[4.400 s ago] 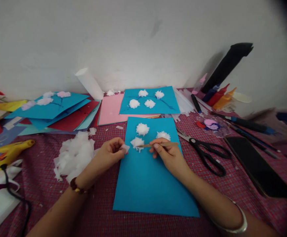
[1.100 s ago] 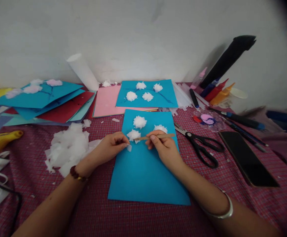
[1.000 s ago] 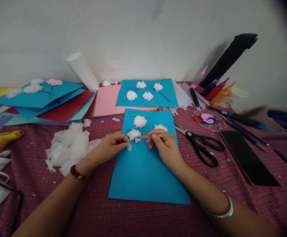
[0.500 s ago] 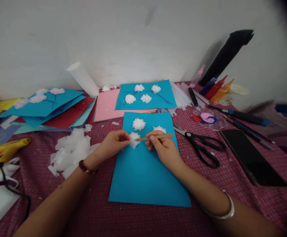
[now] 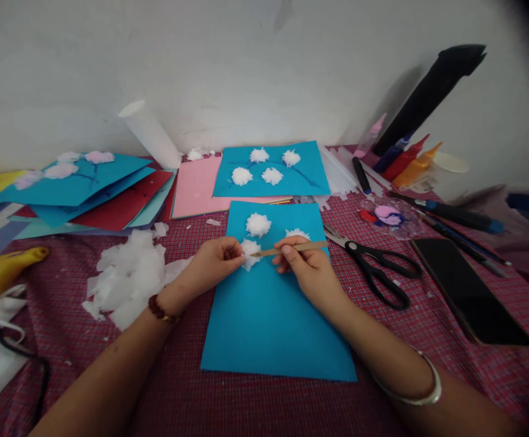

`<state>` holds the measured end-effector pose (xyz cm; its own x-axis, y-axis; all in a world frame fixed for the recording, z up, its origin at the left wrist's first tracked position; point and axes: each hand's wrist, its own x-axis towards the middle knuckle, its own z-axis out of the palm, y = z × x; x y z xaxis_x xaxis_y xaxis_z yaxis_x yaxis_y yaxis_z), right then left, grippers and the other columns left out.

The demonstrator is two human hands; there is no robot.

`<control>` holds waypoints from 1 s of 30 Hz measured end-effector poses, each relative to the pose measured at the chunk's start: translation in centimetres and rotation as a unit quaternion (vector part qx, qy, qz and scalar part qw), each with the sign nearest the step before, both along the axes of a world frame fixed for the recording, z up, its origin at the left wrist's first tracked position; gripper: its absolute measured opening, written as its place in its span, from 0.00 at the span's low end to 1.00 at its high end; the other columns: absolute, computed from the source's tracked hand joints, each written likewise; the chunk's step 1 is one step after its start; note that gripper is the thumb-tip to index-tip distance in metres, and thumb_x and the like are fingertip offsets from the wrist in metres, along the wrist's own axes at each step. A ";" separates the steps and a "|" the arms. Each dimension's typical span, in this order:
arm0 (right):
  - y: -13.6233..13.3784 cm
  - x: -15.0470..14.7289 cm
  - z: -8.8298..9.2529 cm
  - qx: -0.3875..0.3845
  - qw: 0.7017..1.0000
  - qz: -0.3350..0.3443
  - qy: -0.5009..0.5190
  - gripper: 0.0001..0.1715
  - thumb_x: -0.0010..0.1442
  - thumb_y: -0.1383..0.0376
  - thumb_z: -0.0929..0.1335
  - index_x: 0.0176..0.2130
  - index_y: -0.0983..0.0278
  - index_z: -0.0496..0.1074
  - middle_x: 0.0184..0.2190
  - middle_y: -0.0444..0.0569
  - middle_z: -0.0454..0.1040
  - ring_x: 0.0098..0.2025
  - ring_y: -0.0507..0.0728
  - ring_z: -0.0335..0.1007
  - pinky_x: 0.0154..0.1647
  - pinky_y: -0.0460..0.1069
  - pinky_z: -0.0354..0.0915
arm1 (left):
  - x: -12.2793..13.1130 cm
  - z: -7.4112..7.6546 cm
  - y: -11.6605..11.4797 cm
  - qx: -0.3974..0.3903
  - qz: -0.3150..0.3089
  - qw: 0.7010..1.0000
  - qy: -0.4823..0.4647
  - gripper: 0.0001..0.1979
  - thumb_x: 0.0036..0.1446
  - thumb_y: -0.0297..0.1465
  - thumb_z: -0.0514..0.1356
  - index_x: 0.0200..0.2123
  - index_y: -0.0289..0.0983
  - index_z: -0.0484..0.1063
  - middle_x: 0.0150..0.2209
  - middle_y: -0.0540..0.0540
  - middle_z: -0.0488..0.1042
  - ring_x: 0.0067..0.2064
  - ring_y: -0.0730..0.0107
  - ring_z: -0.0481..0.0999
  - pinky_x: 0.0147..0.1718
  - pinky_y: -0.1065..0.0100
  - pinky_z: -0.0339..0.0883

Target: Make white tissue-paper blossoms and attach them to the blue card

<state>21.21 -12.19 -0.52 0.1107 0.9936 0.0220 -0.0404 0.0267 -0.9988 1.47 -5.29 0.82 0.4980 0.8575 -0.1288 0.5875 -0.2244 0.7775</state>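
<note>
A blue sheet of card [image 5: 276, 328] lies before me on the checked tablecloth. White tissue puffs sit on its upper part: one round puff [image 5: 258, 225] at the top, another puff [image 5: 297, 233] partly behind my right hand. My left hand [image 5: 221, 260] pinches the edge of a third white tissue puff [image 5: 249, 254]. Between the thumb and fingers of my right hand [image 5: 301, 262] is a thin, flat wooden stick [image 5: 269, 252], its tip touching that tissue puff.
White tissue pieces [image 5: 130, 276] lie heaped left of the card. Scissors [image 5: 374, 261], a phone [image 5: 471, 291] and paint tubes [image 5: 414, 164] are on the right. Behind lies another blue card [image 5: 264, 189] with puffs. A yellow glue gun [image 5: 12, 270] rests at the far left.
The wooden stick lies flatter, with its tip still at the tissue puff. My right hand has shifted slightly right; the left keeps its pinch. The whole view has moved a little.
</note>
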 end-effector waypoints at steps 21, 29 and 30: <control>-2.2 -1.2 0.9 0.214 0.890 0.114 -0.386 0.13 0.67 0.68 0.58 0.43 0.63 0.70 0.37 0.51 0.73 0.35 0.54 0.70 0.34 0.48 0.66 | -0.1 0.1 0.1 -0.004 0.029 0.999 -0.042 0.11 0.57 0.36 0.53 0.26 0.37 0.64 0.20 0.54 0.64 0.22 0.74 0.68 0.20 0.73 0.60; -3.1 -1.6 1.5 0.261 0.770 0.174 -0.556 0.11 0.64 0.69 0.61 0.38 0.63 0.72 0.34 0.52 0.71 0.33 0.57 0.67 0.31 0.50 0.63 | -0.6 -0.6 0.4 -0.027 0.058 0.995 -0.082 0.06 0.52 0.26 0.49 0.34 0.37 0.64 0.28 0.51 0.68 0.22 0.74 0.69 0.17 0.74 0.63; -3.1 -1.5 1.6 0.258 0.796 0.175 -0.519 0.11 0.64 0.69 0.60 0.39 0.63 0.72 0.35 0.52 0.71 0.34 0.57 0.68 0.32 0.50 0.64 | -0.6 -0.7 0.3 -0.025 0.053 0.995 -0.080 0.07 0.51 0.25 0.50 0.34 0.37 0.64 0.28 0.51 0.68 0.22 0.74 0.69 0.17 0.75 0.63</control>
